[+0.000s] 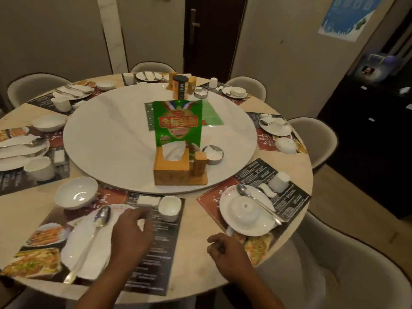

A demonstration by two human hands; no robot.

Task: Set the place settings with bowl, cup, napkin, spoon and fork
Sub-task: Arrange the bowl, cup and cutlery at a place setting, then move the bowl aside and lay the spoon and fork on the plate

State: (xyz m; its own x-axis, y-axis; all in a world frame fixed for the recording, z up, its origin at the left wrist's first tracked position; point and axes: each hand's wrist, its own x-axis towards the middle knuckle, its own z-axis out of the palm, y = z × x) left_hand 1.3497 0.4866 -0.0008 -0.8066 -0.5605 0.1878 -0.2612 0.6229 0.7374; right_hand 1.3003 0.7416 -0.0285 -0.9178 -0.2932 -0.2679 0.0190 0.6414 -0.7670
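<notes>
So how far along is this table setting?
Done at the near place: bowl and cup upright, spoon on the napkin. In hand: the left hand hovers beside them; the right hand is curled, contents unclear. Left: no fork visible here, and the overturned bowl sits on the next plate.

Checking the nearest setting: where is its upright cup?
Head view, lower centre: the cup stands on the placemat's far edge, beside a small white dish, beyond the left hand.
</notes>
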